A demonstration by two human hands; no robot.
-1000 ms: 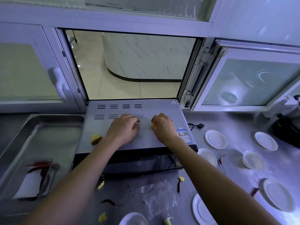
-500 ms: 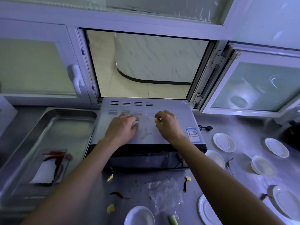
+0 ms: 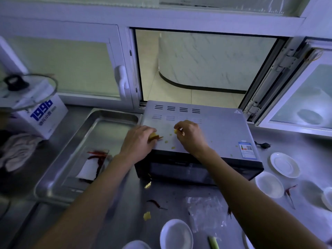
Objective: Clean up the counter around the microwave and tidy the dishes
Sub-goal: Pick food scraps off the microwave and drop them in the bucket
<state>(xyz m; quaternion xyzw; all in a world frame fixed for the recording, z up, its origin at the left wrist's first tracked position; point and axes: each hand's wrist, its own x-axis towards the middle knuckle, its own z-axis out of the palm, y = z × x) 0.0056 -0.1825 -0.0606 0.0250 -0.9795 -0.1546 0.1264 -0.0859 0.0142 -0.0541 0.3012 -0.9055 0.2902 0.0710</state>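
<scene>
Both hands on the microwave [image 3: 215, 133] top: left hand [image 3: 138, 142] grips a yellow scrap [image 3: 154, 136], right hand [image 3: 191, 135] pinches a smaller bit [image 3: 175, 131]. White box [image 3: 45, 114] at 10 o'clock reads "1996"; microwave's label sticker [image 3: 247, 149] unreadable.

A grey microwave [image 3: 206, 137] is seen standing on the steel bench [image 3: 125, 221], its dark door shut and its top strewn with small yellow crumbs [image 3: 170, 141]. A yellow scrap [image 3: 154, 136] is held at its left edge, and another yellow bit [image 3: 175, 131] is pinched above its top. White saucers [image 3: 284, 164] are scattered on the bench to its right, and a white dish [image 3: 176, 234] lies in front. Dried red chillies [image 3: 156, 203] and yellow peelings [image 3: 147, 215] are spread over the bench before it.
</scene>
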